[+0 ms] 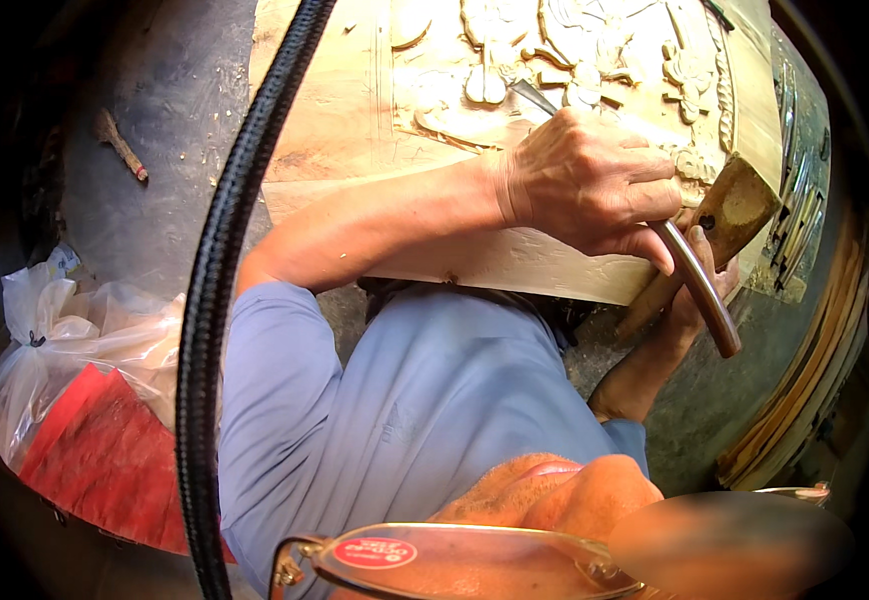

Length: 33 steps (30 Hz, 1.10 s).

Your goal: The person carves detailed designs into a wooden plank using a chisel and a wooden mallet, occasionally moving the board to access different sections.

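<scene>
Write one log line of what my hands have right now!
left hand: gripping chisel | right hand: holding wooden mallet | chisel blade: over carved board

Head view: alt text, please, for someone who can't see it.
The left hand holds a wood-handled chisel over a carved wooden panel; the right hand grips a mallet close beside it. Slender tools lie at right.

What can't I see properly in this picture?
In the head view:
Chisel: its middle is hidden inside the left hand.
Right hand: partly hidden behind the chisel's handle.
Carved wooden panel: its far side is cut off by the top edge.
Clear plastic bag: its cloudy folds blur any contents.
</scene>
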Tool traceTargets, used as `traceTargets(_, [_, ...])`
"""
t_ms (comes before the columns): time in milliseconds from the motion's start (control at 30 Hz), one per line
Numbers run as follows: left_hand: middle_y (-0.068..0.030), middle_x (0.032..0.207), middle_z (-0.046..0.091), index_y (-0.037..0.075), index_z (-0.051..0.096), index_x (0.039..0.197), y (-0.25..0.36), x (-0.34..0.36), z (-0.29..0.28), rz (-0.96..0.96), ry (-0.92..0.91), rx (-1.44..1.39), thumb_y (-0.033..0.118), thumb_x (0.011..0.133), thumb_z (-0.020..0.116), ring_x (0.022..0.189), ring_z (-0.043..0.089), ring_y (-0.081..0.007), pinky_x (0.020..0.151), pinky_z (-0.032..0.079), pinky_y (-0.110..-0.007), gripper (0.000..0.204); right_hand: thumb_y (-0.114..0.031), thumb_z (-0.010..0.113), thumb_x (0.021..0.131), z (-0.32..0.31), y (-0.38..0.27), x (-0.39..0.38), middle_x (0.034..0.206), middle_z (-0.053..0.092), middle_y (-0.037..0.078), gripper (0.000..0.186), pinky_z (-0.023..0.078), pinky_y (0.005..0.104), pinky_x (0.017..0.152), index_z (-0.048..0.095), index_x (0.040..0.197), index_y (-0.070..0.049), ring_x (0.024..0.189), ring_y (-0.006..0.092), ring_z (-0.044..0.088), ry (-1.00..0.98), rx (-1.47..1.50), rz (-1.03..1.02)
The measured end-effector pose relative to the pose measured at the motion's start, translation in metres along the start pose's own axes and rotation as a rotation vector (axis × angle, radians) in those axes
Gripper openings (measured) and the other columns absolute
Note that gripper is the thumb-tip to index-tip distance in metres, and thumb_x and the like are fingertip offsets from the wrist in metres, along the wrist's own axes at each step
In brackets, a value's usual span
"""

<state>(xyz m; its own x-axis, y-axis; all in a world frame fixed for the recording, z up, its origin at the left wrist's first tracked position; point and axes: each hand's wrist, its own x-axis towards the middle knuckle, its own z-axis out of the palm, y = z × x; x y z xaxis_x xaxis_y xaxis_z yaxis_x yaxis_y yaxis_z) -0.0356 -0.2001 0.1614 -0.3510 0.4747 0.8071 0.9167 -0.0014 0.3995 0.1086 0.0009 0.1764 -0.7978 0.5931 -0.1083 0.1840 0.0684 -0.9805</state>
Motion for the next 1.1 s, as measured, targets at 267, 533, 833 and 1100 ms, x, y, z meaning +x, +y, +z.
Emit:
traceTargets(267, [0.0000, 0.071, 0.049, 0.016, 0.060, 0.076, -0.003, 0.002, 0.003, -0.011, 0.032, -0.014, 0.065, 0.095, 0.065, 0.058, 0.060, -0.0179, 0.046, 0.049, -0.034, 0.053, -0.007, 0.072, 0.097, -0.015, 0.017, 0.004, 0.095, 0.073, 0.006, 0.017, 0.054, 0.0261, 0.075, 0.068, 0.112, 0.001, 0.081, 0.0132, 0.068, -0.020, 0.007, -0.011])
traceTargets(533, [0.0004, 0.071, 0.050, 0.017, 0.062, 0.078, 0.001, 0.007, 0.000, -0.022, 0.016, -0.011, 0.064, 0.095, 0.065, 0.058, 0.061, -0.0174, 0.045, 0.049, -0.034, 0.051, -0.043, 0.066, 0.098, -0.033, 0.023, -0.011, 0.125, 0.063, 0.010, 0.056, 0.044, 0.0362, 0.104, 0.057, 0.134, -0.001, 0.116, 0.0200, 0.059, -0.183, -0.023, -0.116])
traceTargets(833, [-0.0003, 0.071, 0.051, 0.016, 0.057, 0.076, 0.000, 0.009, 0.000, -0.030, 0.025, -0.023, 0.063, 0.097, 0.064, 0.056, 0.062, -0.0193, 0.045, 0.049, -0.036, 0.053, -0.009, 0.072, 0.098, -0.009, 0.006, -0.012, 0.098, 0.074, 0.006, 0.019, 0.056, 0.0280, 0.079, 0.069, 0.115, 0.000, 0.084, 0.0132, 0.069, 0.068, -0.013, -0.084])
traceTargets(1100, [-0.0021, 0.071, 0.055, 0.014, 0.057, 0.077, -0.003, 0.014, -0.006, -0.104, -0.032, -0.056, 0.062, 0.099, 0.062, 0.057, 0.063, -0.0251, 0.048, 0.050, -0.038, 0.053, -0.009, 0.073, 0.095, -0.010, 0.004, -0.007, 0.088, 0.069, 0.010, 0.018, 0.049, 0.0287, 0.067, 0.072, 0.107, 0.005, 0.073, 0.0157, 0.063, 0.013, -0.013, -0.074])
